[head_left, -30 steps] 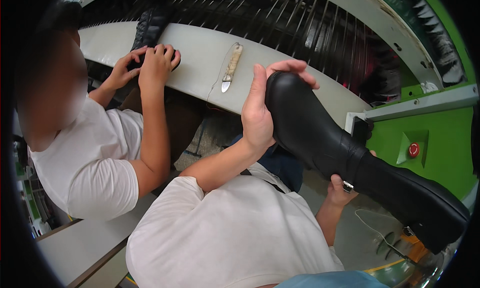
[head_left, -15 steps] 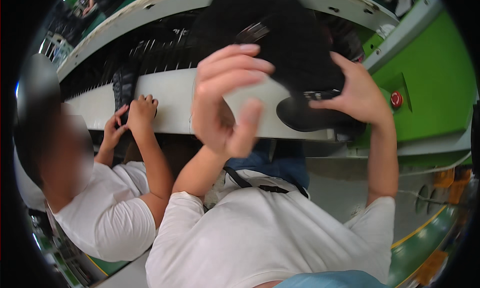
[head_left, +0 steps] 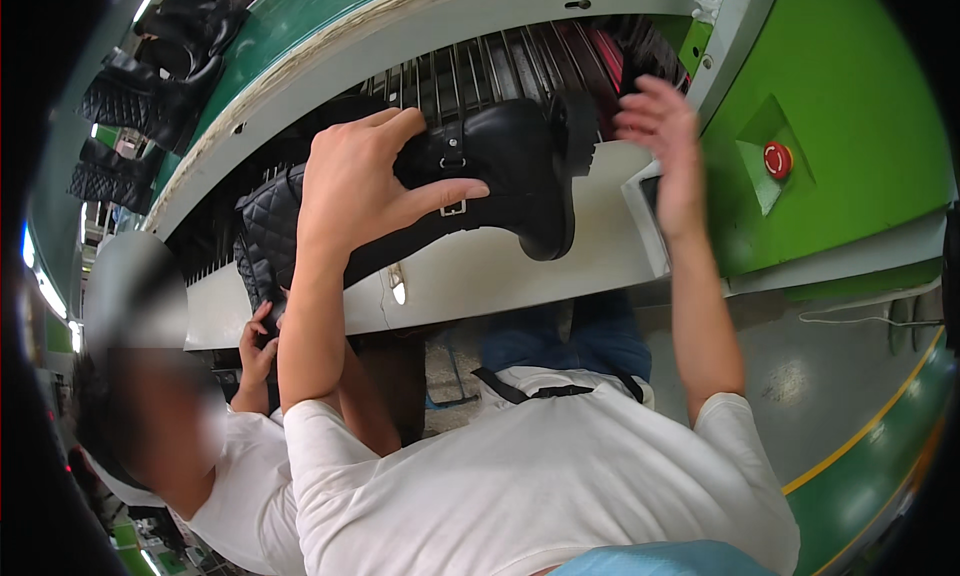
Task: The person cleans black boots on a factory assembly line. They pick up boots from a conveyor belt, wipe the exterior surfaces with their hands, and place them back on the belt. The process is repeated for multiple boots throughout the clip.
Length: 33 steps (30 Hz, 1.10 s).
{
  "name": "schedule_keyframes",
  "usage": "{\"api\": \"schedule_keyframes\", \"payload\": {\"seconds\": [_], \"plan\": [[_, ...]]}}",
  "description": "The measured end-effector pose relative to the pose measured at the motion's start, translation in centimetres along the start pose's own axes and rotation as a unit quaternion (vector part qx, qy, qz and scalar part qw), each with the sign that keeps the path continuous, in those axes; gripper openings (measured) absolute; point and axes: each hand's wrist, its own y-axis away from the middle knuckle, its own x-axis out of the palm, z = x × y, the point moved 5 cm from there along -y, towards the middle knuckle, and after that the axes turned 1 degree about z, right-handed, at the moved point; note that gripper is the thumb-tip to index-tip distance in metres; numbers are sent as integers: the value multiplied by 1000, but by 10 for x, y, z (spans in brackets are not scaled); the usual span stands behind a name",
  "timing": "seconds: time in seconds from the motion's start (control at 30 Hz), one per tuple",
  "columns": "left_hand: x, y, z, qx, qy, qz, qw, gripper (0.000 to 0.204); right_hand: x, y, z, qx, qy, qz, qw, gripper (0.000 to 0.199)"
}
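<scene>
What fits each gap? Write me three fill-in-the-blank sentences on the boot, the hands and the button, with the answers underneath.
The black boot with the silver buckle is held in the person's ____ hand.
The person's right hand is ____ rather than closed.
The round button on the green panel is ____ in colour.

Missing words: left; open; red.

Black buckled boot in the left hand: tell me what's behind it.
Behind the black buckled boot, metal rods show above it and the white ledge below, where a knife pokes out blade-first. The boot covers the rest of the knife and anything else directly behind.
</scene>
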Motion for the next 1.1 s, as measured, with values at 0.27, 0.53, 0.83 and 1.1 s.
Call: {"api": "schedule_keyframes", "payload": {"seconds": [0.27, 0.53, 0.83, 1.1], "plan": [[5, -13, -7, 13, 34, 8, 999, 74, 67, 10, -27, 72, 27, 41, 996, 77], [20, -24, -25, 40, 61, 27, 997, 74, 78, 11, -5, -40, 32, -22, 998, 60], [21, -31, -40, 69, 49, 23, 996, 77, 74, 20, -11, 34, -74, -51, 995, 46], [21, -31, -45, 82, 42, 20, 996, 78, 75, 20, -11, 4, -28, -52, 998, 37]]}}
